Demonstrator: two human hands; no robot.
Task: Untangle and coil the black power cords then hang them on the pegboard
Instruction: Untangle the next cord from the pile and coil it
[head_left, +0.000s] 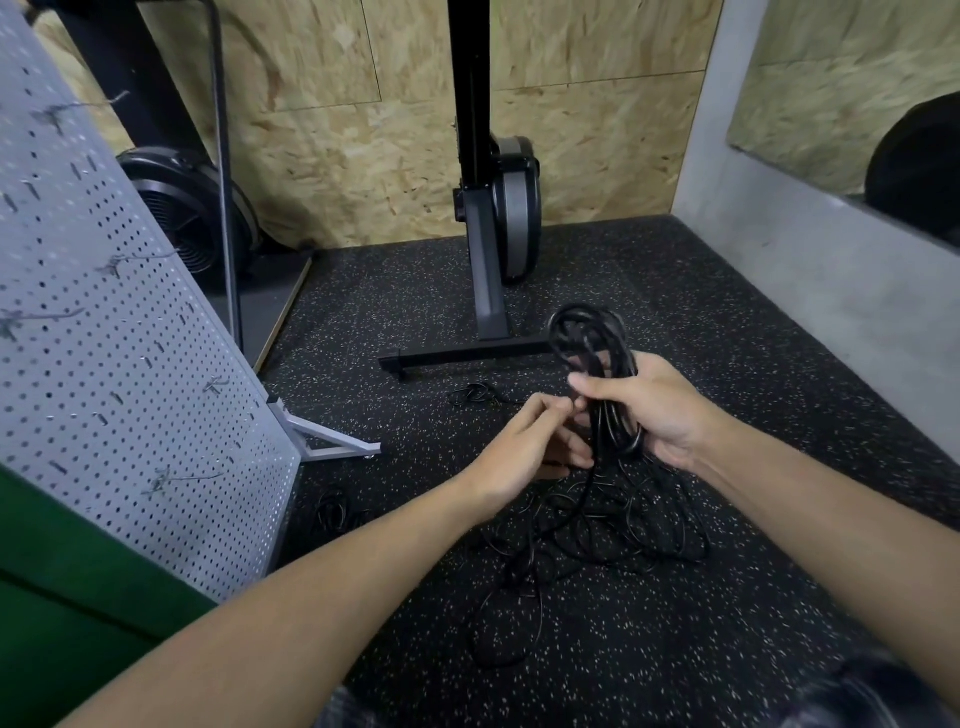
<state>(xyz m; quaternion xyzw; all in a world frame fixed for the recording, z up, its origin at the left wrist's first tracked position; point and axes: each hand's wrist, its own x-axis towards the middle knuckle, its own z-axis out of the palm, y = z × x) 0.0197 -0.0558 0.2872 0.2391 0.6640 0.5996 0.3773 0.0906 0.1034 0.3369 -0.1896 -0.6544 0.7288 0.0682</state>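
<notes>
1. Above the speckled floor (675, 649), our right hand (660, 410) wraps its fingers round the coiled black cord (589, 338), forearm stretched forward.
2. Our left hand (519, 449), just beside it, pinches the same cord with curled fingers.
3. Below lies the tangle of cords (613, 530); the pegboard (104, 322) stands at left.

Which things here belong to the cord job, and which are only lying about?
Job: coiled cord gripped by right hand, left hand pinching it; tangled cords on floor; pegboard.
Lying about: exercise machine; fan; green panel.
</notes>
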